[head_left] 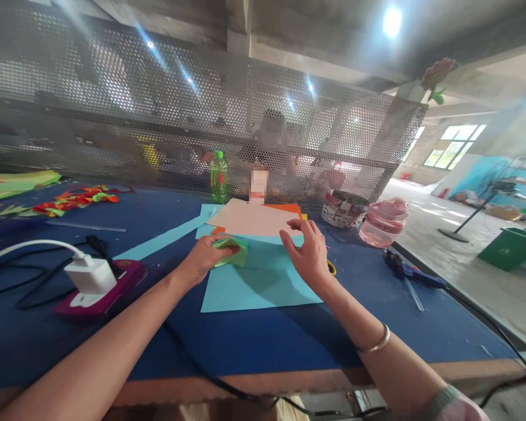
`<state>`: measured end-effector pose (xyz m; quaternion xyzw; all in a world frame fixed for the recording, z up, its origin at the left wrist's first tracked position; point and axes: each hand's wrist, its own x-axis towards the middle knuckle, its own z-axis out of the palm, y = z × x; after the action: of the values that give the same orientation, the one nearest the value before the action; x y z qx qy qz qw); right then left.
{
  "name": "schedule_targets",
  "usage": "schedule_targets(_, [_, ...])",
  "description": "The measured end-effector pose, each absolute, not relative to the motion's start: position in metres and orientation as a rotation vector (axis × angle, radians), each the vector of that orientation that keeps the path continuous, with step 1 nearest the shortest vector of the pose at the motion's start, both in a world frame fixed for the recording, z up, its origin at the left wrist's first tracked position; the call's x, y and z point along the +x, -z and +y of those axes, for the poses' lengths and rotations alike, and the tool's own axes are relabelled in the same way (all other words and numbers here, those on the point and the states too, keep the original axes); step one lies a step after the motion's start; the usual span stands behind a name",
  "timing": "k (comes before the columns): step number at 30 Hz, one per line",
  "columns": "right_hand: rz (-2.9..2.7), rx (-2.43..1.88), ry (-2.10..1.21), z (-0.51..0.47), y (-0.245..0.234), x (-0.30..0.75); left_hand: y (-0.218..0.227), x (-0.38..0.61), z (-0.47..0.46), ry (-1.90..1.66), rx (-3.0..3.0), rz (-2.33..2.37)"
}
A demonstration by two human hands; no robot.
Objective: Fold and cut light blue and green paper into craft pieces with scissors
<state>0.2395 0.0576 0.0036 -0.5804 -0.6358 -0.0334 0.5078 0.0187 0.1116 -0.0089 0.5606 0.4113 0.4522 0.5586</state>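
Your left hand (204,257) pinches a small folded light-green paper piece (237,255) over the light-blue paper sheet (254,292) on the dark-blue counter (245,348); grip snug, thumb on top. Your right hand (307,248), fingers loosely parted, nothing visible held, by the sheet's right side. Step looks like paper handling; next move probably calls for a steady left pinch.
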Motion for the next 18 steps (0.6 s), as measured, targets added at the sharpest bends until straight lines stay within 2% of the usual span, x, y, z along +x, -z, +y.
schedule_targets(2, [-1.718,-1.4,0.354,0.047,-0.011,0.227,0.011,0.019,0.112,-1.085,1.337,0.989])
schedule_targets(4, [-1.871,-1.38,0.449,0.04,-0.013,0.213,0.013,0.02,0.112,-1.092,1.383,1.002])
schedule_targets(7, [-2.023,-1.364,0.489,0.042,-0.01,0.198,0.017,0.021,0.113,-1.089,1.472,0.99])
schedule_targets(18, [-2.048,-1.252,0.473,0.058,0.003,0.197,0.019,0.025,0.113,-1.075,1.685,0.95])
